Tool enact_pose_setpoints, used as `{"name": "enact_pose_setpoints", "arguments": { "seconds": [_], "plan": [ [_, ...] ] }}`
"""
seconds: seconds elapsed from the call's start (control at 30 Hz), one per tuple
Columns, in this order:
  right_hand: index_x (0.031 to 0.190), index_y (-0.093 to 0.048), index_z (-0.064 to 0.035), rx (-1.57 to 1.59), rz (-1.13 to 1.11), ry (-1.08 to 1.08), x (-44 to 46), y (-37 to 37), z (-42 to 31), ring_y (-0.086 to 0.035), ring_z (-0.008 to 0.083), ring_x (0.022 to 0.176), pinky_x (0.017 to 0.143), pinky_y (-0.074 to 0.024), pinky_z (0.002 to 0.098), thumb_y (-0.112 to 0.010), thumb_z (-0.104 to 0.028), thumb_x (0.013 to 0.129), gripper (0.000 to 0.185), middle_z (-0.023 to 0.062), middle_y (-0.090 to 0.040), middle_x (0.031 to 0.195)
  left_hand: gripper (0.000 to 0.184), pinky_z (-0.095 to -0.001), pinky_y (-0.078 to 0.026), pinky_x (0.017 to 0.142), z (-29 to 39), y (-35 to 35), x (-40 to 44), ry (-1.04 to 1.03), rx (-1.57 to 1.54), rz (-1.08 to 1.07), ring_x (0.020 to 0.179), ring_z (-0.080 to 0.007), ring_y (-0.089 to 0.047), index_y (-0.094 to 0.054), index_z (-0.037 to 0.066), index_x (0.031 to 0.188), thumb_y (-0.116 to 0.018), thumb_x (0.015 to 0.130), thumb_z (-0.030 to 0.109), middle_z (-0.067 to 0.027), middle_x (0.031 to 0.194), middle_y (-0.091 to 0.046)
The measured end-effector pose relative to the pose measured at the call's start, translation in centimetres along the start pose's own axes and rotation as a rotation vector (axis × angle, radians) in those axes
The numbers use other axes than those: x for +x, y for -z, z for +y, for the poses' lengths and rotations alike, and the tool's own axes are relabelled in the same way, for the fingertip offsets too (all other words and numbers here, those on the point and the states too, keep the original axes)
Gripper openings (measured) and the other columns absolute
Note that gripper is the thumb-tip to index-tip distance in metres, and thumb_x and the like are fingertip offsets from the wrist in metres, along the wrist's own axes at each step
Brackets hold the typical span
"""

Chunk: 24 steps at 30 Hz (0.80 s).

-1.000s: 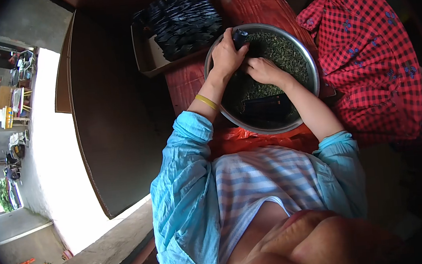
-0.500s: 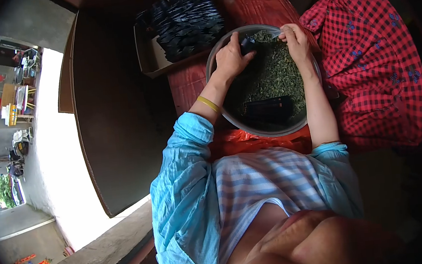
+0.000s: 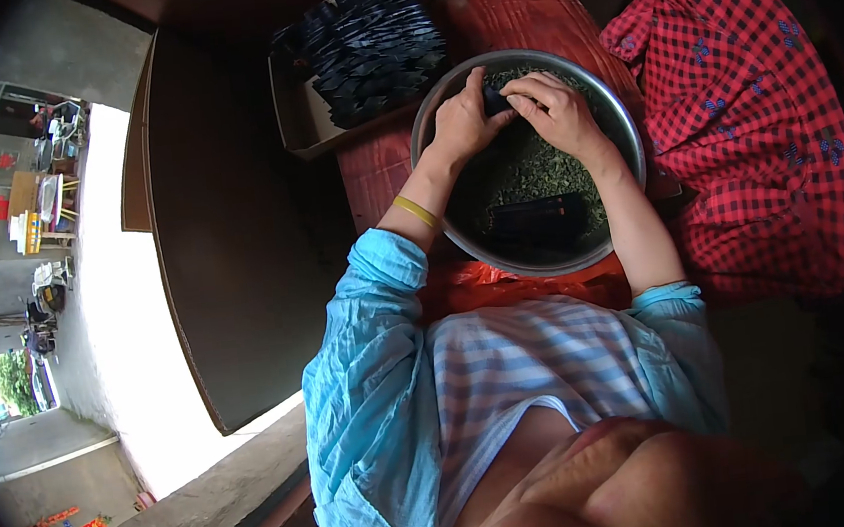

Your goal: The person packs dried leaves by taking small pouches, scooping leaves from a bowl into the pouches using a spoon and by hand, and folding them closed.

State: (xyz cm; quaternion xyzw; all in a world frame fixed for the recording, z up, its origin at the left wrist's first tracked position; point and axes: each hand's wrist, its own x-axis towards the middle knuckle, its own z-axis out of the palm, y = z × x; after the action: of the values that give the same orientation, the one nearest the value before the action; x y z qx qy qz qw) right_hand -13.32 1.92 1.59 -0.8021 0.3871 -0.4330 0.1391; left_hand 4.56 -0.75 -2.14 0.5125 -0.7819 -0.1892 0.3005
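Note:
A round metal basin (image 3: pixel 630 230) holds loose dried green leaves (image 3: pixel 544 167). Over its far left side, my left hand (image 3: pixel 463 119) is closed around a small dark packet (image 3: pixel 496 100). My right hand (image 3: pixel 554 111) is right beside it, its fingers bent together at the packet's right end. What those right fingers hold, if anything, is hidden. Lying on the leaves near the basin's close rim is another dark packet (image 3: pixel 538 217).
An open cardboard box (image 3: pixel 309 145) behind the basin on the left contains many stacked dark packets (image 3: pixel 373 47). The basin stands on a reddish wooden surface (image 3: pixel 510 10). Red checked cloth (image 3: pixel 742 135) hangs at the right, and a large cardboard panel (image 3: pixel 239 239) rises at the left.
My right hand has moved left from the basin's far right rim to the packet in my left hand. The left hand has stayed nearly in place, still gripping the packet.

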Motion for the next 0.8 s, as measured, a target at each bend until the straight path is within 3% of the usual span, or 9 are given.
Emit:
{"name": "enact_pose_setpoints", "arguments": {
  "seconds": [0.1,0.23,0.53,0.67,0.8],
  "plan": [
    [0.097,-0.066,-0.0047,-0.073,0.120,0.085,0.3,0.3,0.1,-0.066,0.0282,0.088,0.075,-0.0522,0.0374,-0.063,-0.014,0.090,0.012,0.0097,-0.068,0.093,0.078,-0.0445,-0.052,0.085,0.3,0.3,0.1,0.040,-0.026,0.001,0.100,-0.0397,-0.064,-0.043,0.001,0.134,-0.079,0.075,0.038,-0.0251,0.106,-0.066],
    [0.097,-0.065,-0.0051,-0.142,0.282,0.033,0.4,0.8,0.3,-0.066,0.0283,0.086,0.074,-0.0520,0.0372,-0.062,-0.013,0.091,0.010,0.0097,-0.068,0.092,0.077,-0.0445,-0.052,0.086,0.3,0.5,0.1,0.066,-0.037,-0.007,0.101,-0.0393,-0.064,-0.043,0.003,0.134,-0.079,0.075,0.036,-0.0250,0.107,-0.066],
    [0.095,-0.064,-0.0052,-0.141,0.231,0.091,0.3,0.1,0.0,-0.066,0.0293,0.084,0.071,-0.0522,0.0366,-0.062,-0.011,0.091,0.008,0.0093,-0.068,0.089,0.077,-0.0441,-0.052,0.086,-0.1,0.1,0.2,0.058,-0.043,-0.004,0.100,-0.0389,-0.065,-0.044,0.003,0.134,-0.079,0.075,0.036,-0.0245,0.106,-0.066],
    [0.095,-0.064,-0.0052,-0.219,0.315,0.085,0.4,0.5,-0.3,-0.066,0.0283,0.083,0.070,-0.0524,0.0368,-0.062,-0.011,0.091,0.008,0.0087,-0.068,0.089,0.078,-0.0439,-0.052,0.086,-0.2,0.2,0.1,0.050,-0.063,0.020,0.100,-0.0389,-0.065,-0.044,0.002,0.134,-0.079,0.074,0.036,-0.0245,0.105,-0.067],
    [0.096,-0.064,-0.0052,-0.264,0.217,0.177,0.4,0.2,-0.9,-0.066,0.0283,0.082,0.070,-0.0525,0.0371,-0.062,-0.011,0.091,0.008,0.0087,-0.068,0.089,0.079,-0.0435,-0.052,0.087,0.3,0.7,0.2,0.035,-0.070,0.003,0.100,-0.0391,-0.065,-0.044,0.001,0.134,-0.080,0.074,0.037,-0.0248,0.106,-0.066]
  ]
}}
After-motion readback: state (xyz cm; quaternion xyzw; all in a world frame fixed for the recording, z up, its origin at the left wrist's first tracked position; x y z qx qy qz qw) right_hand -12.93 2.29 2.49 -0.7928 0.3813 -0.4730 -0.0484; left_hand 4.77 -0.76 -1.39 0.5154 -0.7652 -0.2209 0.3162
